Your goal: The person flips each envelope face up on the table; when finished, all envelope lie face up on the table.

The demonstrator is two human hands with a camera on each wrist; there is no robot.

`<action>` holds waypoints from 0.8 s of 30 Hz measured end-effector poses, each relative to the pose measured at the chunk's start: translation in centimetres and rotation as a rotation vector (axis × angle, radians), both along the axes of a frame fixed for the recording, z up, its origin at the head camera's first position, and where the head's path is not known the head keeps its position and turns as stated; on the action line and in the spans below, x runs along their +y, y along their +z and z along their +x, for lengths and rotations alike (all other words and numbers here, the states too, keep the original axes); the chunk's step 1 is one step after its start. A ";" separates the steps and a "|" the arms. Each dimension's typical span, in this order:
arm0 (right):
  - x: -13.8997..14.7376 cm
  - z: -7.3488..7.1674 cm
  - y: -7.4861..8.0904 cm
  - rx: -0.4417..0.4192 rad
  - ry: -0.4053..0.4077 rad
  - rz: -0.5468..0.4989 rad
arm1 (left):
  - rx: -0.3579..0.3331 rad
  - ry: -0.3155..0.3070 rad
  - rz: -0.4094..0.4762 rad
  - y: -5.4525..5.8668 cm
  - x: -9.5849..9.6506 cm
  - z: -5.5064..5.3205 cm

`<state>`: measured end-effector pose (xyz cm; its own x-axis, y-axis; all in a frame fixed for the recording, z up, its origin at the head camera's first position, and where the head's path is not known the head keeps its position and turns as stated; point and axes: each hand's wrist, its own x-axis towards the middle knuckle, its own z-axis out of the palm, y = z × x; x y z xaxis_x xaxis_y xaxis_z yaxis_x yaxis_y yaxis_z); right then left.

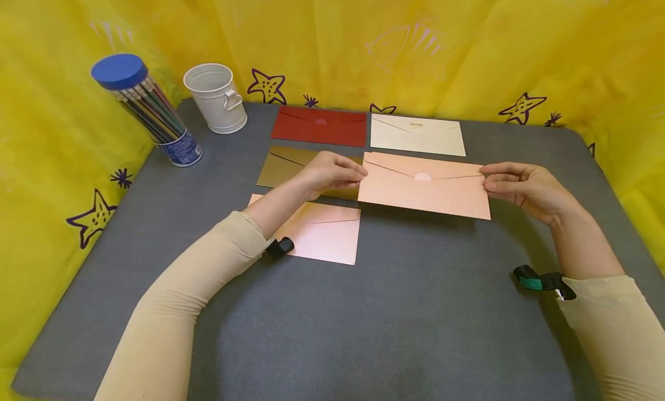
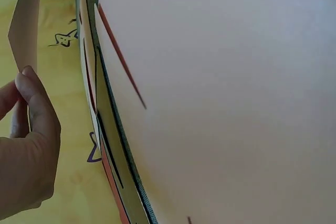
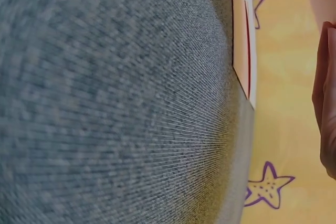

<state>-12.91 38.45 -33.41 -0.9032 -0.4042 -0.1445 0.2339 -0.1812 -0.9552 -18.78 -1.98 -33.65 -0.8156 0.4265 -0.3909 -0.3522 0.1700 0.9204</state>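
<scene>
Between my two hands, a peach envelope (image 1: 415,196) is held up above the table, its flap side and pale round seal facing me. My left hand (image 1: 335,173) pinches its left edge between thumb and fingers; the left wrist view shows this left hand (image 2: 34,140) gripping the envelope's edge (image 2: 26,35). At the opposite edge, my right hand (image 1: 525,187) pinches with thumb and fingers. Under my left hand and forearm lie a gold envelope (image 1: 280,170) and a light pink envelope (image 1: 332,239), both partly covered.
Behind these, a red envelope (image 1: 319,132) and a cream envelope (image 1: 415,138) lie side by side on the grey table (image 1: 405,320). A white metal cup (image 1: 215,104) and a blue-lidded tub of pencils (image 1: 156,112) stand at the back left. A yellow curtain (image 1: 332,37) hangs behind.
</scene>
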 end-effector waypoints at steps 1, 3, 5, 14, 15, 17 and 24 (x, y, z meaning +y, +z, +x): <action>0.0 0.0 0.0 0.001 -0.006 0.034 | 0.008 -0.007 -0.015 -0.1 0.1 0.0; 0.0 0.1 -0.1 0.001 -0.030 0.116 | 0.022 -0.019 -0.036 -0.2 0.2 0.1; -0.1 0.1 0.0 -0.005 -0.061 0.213 | 0.031 -0.026 -0.040 -0.3 0.3 0.2; 0.1 0.2 0.1 -0.004 -0.049 0.527 | 0.042 -0.131 -0.032 0.0 1.1 0.5; 0.2 0.3 0.1 -0.005 -0.040 0.555 | 0.047 -0.151 -0.041 0.0 1.2 0.6; 0.5 0.3 0.1 -0.018 -0.018 0.609 | 0.064 -0.192 -0.071 -0.1 1.5 0.7; 1.4 0.3 -0.4 -0.091 0.118 0.629 | 0.172 -0.259 -0.179 -0.7 2.4 1.0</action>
<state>-12.56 39.85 -33.77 -0.8310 -0.3131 -0.4598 0.3026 0.4391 -0.8459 -17.76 0.46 -34.32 -0.7499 0.5645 -0.3448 -0.1191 0.3975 0.9099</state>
